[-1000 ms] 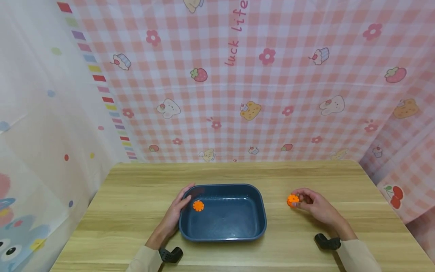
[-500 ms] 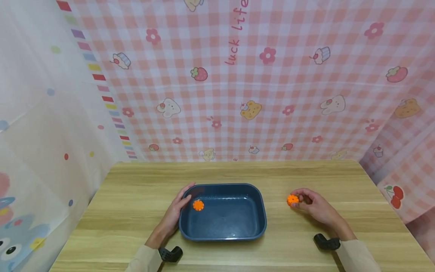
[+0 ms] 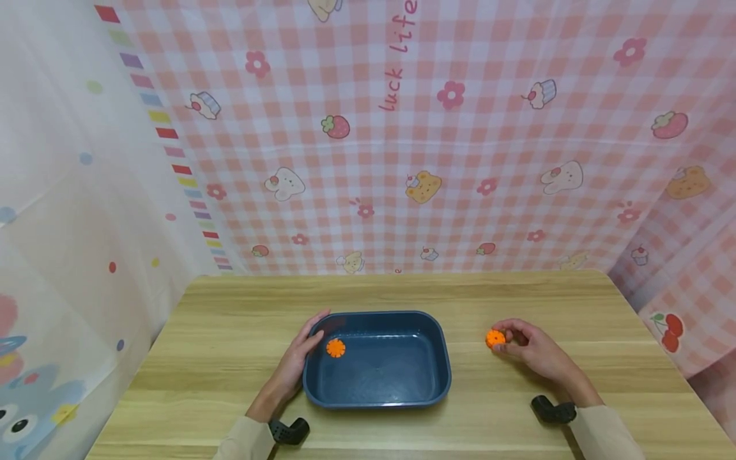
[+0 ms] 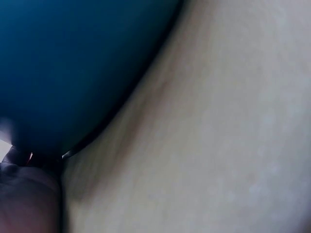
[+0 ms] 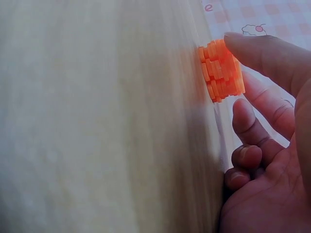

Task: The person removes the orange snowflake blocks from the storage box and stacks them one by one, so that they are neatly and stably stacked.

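My left hand point(image 3: 297, 355) holds the left wall of a dark blue rectangular tray point(image 3: 376, 405), its thumb over the rim and the other fingers along the outside. Inside the tray, near its upper left corner, lies one orange notched plastic disc point(image 3: 336, 348). To the right of the tray, my right hand point(image 3: 535, 346) pinches a short stack of orange notched discs point(image 3: 496, 338) between thumb and forefinger. The right wrist view shows several layers in the orange stack point(image 5: 221, 71), close to the tabletop, with the remaining fingers curled below it. Blue tray wall point(image 4: 73, 63) fills the left wrist view's upper left.
Both hands work over a wood-grain table point(image 3: 402, 291). A pink checked cloth point(image 3: 391, 160) hangs behind its far edge, and a pale spotted cloth point(image 3: 86, 211) hangs at the left. Each wrist carries a black camera mount point(image 3: 289, 431).
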A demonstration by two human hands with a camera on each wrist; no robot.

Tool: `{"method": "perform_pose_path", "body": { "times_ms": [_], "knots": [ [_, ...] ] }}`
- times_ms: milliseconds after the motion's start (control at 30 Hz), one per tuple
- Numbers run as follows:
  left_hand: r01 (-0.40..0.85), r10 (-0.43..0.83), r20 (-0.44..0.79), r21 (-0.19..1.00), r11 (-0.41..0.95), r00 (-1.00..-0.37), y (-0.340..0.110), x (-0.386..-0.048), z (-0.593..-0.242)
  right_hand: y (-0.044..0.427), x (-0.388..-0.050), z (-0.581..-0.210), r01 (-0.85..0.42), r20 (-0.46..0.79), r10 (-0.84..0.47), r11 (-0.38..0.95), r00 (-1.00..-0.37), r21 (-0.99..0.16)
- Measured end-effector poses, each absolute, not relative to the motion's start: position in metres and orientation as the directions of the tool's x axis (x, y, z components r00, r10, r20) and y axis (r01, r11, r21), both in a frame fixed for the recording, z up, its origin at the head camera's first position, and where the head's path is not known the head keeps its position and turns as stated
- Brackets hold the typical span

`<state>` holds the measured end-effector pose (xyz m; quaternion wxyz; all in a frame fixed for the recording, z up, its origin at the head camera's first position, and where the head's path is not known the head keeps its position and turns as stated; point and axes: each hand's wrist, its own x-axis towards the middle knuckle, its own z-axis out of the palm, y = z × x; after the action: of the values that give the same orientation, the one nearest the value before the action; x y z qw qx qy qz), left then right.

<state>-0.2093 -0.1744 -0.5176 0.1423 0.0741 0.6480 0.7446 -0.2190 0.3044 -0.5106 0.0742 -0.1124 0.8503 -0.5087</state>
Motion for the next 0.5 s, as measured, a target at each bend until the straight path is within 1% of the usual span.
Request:
{"method": "perform_pose_path", "body": {
  "times_ms": [500],
  "knots": [
    [-0.121,0.311,-0.078,0.985,-0.123,-0.947,-0.1739,-0.2086,-0.5169,0.3053,-0.2189,-0.5117,-0.139,0.007,-0.28,0.453,-0.96,-0.881]
  ]
}}
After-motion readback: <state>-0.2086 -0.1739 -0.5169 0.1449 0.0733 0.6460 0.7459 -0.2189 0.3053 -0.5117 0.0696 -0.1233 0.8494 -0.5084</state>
